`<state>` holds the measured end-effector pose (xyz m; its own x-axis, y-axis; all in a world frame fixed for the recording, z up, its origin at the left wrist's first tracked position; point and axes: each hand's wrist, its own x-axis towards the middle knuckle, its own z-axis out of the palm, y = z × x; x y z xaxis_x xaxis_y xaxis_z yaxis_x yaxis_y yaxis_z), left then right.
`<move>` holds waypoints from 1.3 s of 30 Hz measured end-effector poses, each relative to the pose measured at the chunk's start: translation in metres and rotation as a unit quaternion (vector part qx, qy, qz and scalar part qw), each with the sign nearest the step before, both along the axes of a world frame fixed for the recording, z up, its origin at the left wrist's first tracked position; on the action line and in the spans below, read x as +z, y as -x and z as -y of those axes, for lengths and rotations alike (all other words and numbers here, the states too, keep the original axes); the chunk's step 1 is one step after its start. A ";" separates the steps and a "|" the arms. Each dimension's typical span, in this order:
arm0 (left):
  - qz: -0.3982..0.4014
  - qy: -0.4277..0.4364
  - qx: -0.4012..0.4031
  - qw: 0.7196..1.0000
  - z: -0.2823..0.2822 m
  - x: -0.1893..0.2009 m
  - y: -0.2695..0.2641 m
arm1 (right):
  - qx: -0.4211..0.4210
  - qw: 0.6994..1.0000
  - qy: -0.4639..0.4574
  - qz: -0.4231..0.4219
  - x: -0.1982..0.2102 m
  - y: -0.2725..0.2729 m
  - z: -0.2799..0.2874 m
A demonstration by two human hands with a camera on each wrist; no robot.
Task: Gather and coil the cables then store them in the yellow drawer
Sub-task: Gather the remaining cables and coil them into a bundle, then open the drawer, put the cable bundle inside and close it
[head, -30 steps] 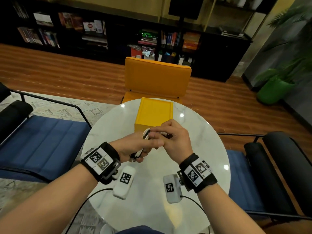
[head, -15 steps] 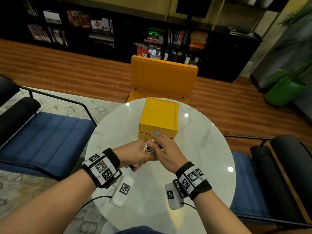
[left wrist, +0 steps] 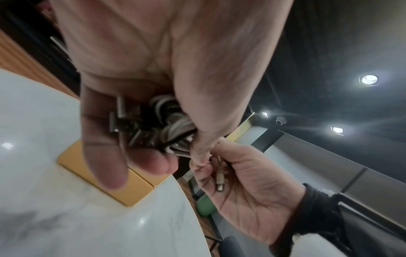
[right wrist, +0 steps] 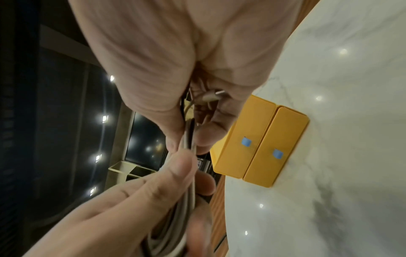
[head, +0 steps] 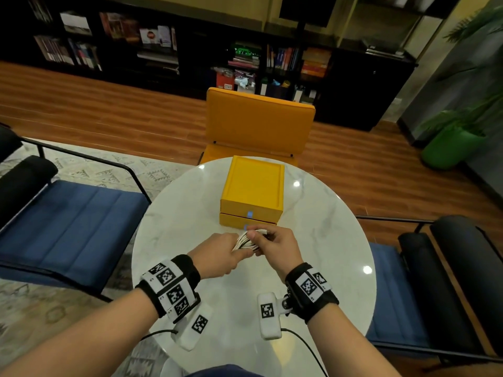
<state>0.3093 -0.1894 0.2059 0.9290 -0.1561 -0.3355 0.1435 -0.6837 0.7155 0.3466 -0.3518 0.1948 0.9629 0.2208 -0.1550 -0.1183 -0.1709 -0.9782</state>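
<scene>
Cables coiled, drawers still closed.
Left hand (head: pixel 217 254) and right hand (head: pixel 275 247) both grip the cable bundle (head: pixel 246 239); yellow drawer box (head: pixel 253 191) waits at 12 o'clock, unopened.

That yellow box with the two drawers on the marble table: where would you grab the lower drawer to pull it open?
Probably at the small blue tab in the middle of the lower drawer front of the yellow two-drawer box, pinched from the near side. Both fronts look flat and shut flush, so nothing else offers a hold. One hand must first let go of the coiled white cable bundle.
</scene>
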 end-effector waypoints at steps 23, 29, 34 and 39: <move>-0.271 0.216 -0.020 0.938 -0.029 -0.020 -0.004 | 0.343 0.806 0.363 0.319 -0.038 0.036 0.022; -0.262 0.249 0.033 0.932 -0.010 -0.033 -0.019 | 0.289 0.816 0.392 0.312 -0.053 0.033 0.026; -0.233 0.229 0.075 0.942 0.013 -0.055 -0.038 | 0.252 0.845 0.409 0.234 -0.070 0.022 0.044; -0.226 0.217 0.263 0.912 0.011 -0.104 -0.080 | 0.160 0.901 0.394 0.090 -0.089 0.031 0.085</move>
